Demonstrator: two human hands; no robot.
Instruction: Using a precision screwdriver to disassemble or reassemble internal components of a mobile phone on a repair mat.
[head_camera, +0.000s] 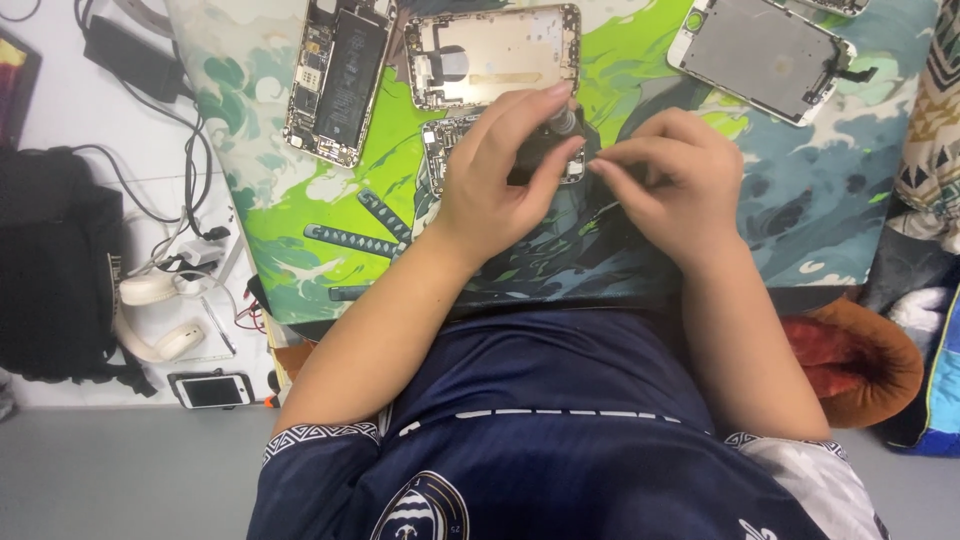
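Left hand (490, 185) pinches a small tool (562, 122) upright over an opened phone (445, 140) on the mat (300, 240). Right hand (670, 180), just right of that phone, fingers curled; its grip: cannot tell. Gold back shell (500, 50) just above, screen panel (765, 55) far right.

A small opened smartphone body with a dark inner face and bare metal edges (545, 158) lies flat on the green-and-blue illustrated desk mat (290, 230), near its middle — largely hidden under the hands. A slim screwdriver with a clear, rounded cap (563, 120) stands tilted over it — only its top shows, its tip hidden.
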